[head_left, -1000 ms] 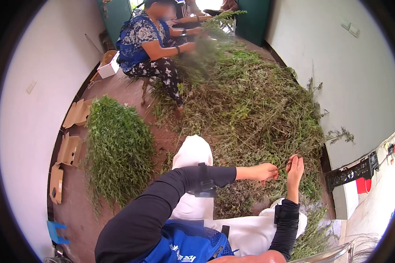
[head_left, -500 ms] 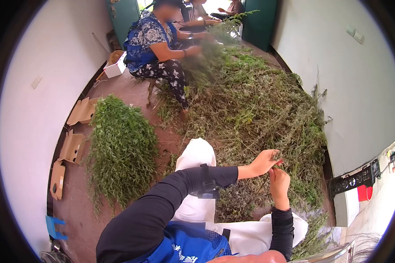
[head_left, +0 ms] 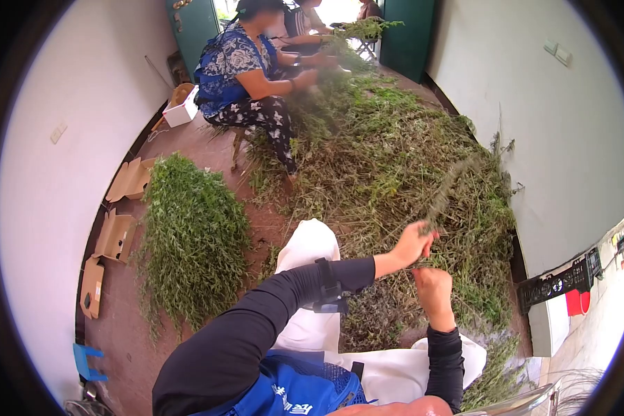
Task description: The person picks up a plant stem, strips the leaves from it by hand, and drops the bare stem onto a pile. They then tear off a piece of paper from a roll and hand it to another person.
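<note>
Apparently, a grey-green leafy sprig (head_left: 444,197) is being worked, clamped by left hand (head_left: 409,245) and right hand (head_left: 435,291). Steady grips seem needed.

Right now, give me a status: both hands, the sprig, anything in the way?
Left hand closed on the sprig, its top blurred. Right hand close by, fingers curled, grip unclear. Nothing seen blocking; plant heap lies beneath and beyond.

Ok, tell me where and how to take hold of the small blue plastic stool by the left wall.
Grip the stool by the edge of its seat, probably from above and from the open-floor side. It appears to stand upright, legs on the reddish-brown floor, so the flat seat offers a firm edge; the white wall close behind leaves less room there.
</note>
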`<move>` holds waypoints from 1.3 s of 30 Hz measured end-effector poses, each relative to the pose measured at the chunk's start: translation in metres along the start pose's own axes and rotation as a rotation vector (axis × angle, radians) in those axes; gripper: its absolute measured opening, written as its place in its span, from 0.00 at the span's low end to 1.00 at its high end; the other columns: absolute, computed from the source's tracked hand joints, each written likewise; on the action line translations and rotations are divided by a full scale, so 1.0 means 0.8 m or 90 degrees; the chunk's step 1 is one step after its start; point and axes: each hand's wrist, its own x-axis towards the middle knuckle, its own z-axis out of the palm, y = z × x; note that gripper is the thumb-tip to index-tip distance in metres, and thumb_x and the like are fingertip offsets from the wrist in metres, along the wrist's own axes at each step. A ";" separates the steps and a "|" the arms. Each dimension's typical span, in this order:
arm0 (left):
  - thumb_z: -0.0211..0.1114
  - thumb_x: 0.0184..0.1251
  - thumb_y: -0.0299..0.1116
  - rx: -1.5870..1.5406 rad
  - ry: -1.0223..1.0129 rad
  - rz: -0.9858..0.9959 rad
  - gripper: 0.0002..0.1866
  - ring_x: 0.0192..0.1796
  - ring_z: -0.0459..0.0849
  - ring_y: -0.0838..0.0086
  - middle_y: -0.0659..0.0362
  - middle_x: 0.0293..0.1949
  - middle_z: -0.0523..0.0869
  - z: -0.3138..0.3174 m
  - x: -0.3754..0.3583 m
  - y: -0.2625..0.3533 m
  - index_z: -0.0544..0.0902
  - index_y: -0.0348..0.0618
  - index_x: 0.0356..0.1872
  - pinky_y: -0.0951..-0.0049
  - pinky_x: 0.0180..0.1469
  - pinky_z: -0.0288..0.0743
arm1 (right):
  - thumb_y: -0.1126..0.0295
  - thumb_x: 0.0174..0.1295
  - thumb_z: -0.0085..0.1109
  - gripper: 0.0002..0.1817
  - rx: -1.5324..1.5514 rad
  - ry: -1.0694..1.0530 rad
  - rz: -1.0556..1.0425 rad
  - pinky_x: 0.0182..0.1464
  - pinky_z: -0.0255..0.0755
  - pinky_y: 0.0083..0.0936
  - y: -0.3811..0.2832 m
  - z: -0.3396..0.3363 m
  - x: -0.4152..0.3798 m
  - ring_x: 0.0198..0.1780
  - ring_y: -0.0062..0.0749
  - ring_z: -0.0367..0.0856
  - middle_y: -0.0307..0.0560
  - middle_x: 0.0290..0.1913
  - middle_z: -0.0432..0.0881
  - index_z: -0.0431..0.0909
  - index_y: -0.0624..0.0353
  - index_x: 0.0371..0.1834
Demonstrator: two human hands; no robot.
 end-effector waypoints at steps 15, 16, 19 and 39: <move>0.57 0.59 0.37 0.111 -0.172 -0.020 0.12 0.19 0.62 0.88 0.70 0.20 0.71 0.013 -0.020 -0.016 0.73 0.41 0.39 0.82 0.19 0.55 | 0.66 0.57 0.46 0.15 0.214 0.002 0.247 0.31 0.68 0.25 0.072 -0.028 -0.020 0.31 0.31 0.76 0.47 0.29 0.77 0.71 0.64 0.44; 0.59 0.57 0.36 0.148 -0.180 0.020 0.14 0.21 0.65 0.88 0.69 0.21 0.74 0.017 -0.022 -0.029 0.73 0.40 0.41 0.81 0.21 0.58 | 0.68 0.58 0.46 0.11 0.403 0.116 0.332 0.28 0.65 0.20 0.057 -0.043 -0.009 0.28 0.24 0.72 0.42 0.26 0.74 0.72 0.64 0.38; 0.59 0.57 0.36 0.228 -0.309 0.029 0.15 0.29 0.67 0.86 0.66 0.26 0.75 0.024 -0.037 -0.022 0.72 0.39 0.43 0.82 0.30 0.65 | 0.71 0.58 0.46 0.07 0.552 0.226 0.416 0.24 0.58 0.12 0.057 -0.054 -0.010 0.24 0.14 0.64 0.33 0.21 0.68 0.70 0.62 0.28; 0.41 0.66 0.41 -0.043 -0.121 -0.323 0.22 0.38 0.80 0.63 0.46 0.37 0.78 0.030 -0.026 -0.016 0.69 0.27 0.42 0.70 0.39 0.77 | 0.75 0.57 0.47 0.05 0.459 0.264 0.317 0.25 0.62 0.15 0.032 -0.029 -0.007 0.22 0.16 0.65 0.36 0.19 0.68 0.68 0.65 0.25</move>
